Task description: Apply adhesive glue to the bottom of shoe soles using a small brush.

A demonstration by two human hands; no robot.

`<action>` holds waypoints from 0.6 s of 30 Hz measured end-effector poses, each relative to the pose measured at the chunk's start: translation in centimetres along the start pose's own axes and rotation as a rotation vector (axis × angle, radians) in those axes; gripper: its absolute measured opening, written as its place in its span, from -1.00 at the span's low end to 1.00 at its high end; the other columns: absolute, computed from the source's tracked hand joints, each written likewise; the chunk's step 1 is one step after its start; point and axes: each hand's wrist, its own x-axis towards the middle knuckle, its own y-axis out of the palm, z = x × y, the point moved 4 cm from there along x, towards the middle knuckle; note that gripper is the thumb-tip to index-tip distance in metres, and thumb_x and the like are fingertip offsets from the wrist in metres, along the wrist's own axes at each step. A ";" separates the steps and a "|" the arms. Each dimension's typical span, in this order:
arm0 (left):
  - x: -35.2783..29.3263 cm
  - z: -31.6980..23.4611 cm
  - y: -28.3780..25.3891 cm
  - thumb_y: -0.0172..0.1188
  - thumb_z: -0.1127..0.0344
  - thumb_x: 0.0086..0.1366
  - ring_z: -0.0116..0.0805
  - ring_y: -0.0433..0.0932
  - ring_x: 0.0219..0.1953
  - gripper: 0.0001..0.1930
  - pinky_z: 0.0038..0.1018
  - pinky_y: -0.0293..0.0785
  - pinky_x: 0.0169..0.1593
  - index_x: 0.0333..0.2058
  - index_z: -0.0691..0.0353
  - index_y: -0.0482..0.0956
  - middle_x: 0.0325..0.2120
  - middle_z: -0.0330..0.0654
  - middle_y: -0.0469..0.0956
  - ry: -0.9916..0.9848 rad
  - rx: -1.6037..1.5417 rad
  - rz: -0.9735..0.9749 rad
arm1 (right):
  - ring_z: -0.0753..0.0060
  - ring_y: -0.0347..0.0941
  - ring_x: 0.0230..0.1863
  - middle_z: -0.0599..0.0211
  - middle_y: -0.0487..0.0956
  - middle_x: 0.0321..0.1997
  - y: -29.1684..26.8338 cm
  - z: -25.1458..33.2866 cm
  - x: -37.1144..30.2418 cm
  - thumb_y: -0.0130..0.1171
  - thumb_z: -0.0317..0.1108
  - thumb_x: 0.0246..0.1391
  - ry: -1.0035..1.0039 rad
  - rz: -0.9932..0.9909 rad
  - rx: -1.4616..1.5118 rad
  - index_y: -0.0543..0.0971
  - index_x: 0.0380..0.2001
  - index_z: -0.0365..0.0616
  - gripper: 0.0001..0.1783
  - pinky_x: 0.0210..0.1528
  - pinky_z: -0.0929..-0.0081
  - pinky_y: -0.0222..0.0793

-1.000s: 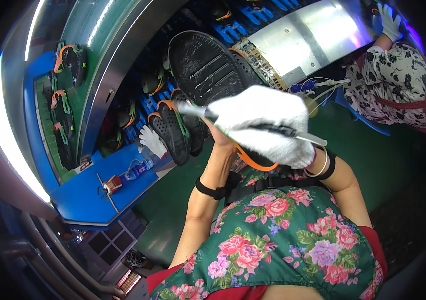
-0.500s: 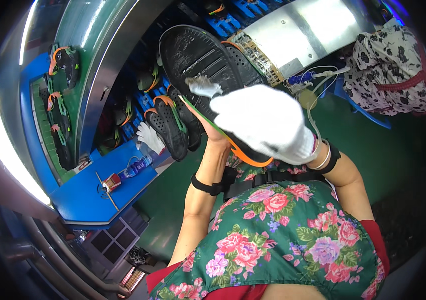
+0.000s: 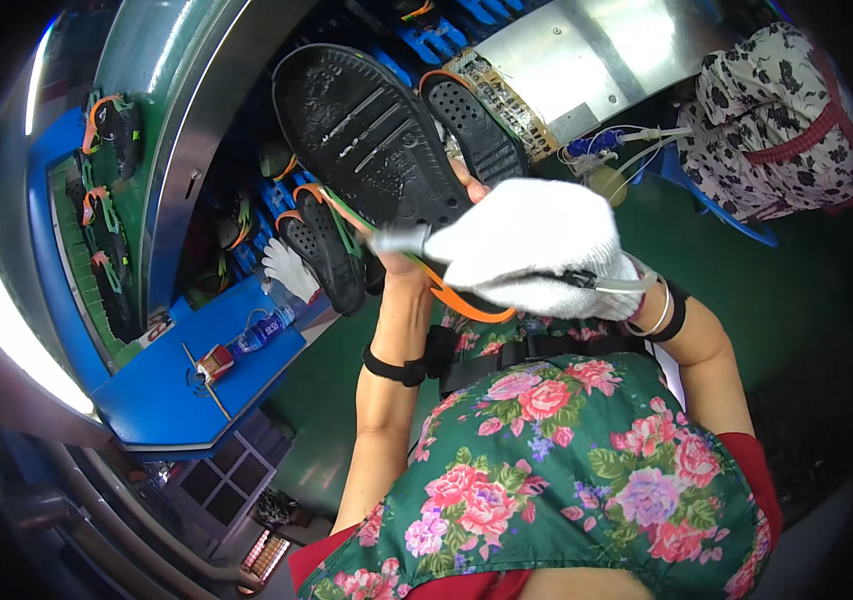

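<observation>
A large black clog (image 3: 361, 130) with an orange strap is held sole up by my bare left hand (image 3: 402, 264). My left fingers reach round its far edge, where their tips show. The white-gloved right hand (image 3: 536, 245) is closed round a slim tool whose blurred silvery tip (image 3: 401, 241) is over the clog's near left edge by my left hand. Its exact kind cannot be made out. A pale tube or handle end (image 3: 624, 284) comes out at the wrist side of the glove. Wet-looking, shiny marks show on the sole.
Another black clog (image 3: 476, 125) is behind the held one, and more black clogs (image 3: 324, 250) hang at the left on blue racks. A blue side table (image 3: 161, 400) carries a bottle (image 3: 264, 330) and a red box (image 3: 216, 364). Patterned cloth (image 3: 771, 120) lies at right.
The clog has moved up and left, showing more of its sole. The tool in my right hand has shifted from the middle of the sole down to the near edge.
</observation>
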 end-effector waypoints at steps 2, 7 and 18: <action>0.4 -0.3 0.8 -0.36 -0.86 0.06 0.06 0.62 -0.07 0.27 -0.02 0.59 0.02 0.28 0.27 0.38 -0.02 0.13 0.56 0.008 -0.028 0.060 | 0.18 0.70 -0.10 0.27 0.75 -0.04 0.0 -0.2 -0.6 0.38 -0.46 0.05 0.036 -0.010 -0.085 0.74 -0.06 -0.10 -0.67 -0.03 0.28 0.62; 1.5 -0.8 2.4 -0.40 -0.88 0.04 0.07 0.66 -0.19 0.29 -0.05 0.63 -0.10 0.19 0.31 0.45 -0.16 0.15 0.60 0.072 -0.032 0.150 | 0.21 0.70 -0.01 0.23 0.75 -0.02 1.2 1.1 -1.5 0.41 -0.48 0.07 0.015 0.063 -0.223 0.74 -0.09 -0.12 -0.70 -0.02 0.34 0.61; 1.7 -1.9 3.4 -0.27 -0.85 0.05 0.08 0.60 -0.14 0.24 -0.05 0.58 -0.07 0.15 0.35 0.46 -0.16 0.12 0.59 0.121 -0.107 0.141 | 0.22 0.71 -0.12 0.23 0.76 -0.08 -0.1 1.3 -1.3 0.44 -0.49 0.00 0.065 0.048 -0.020 0.77 -0.13 -0.08 -0.70 -0.08 0.34 0.62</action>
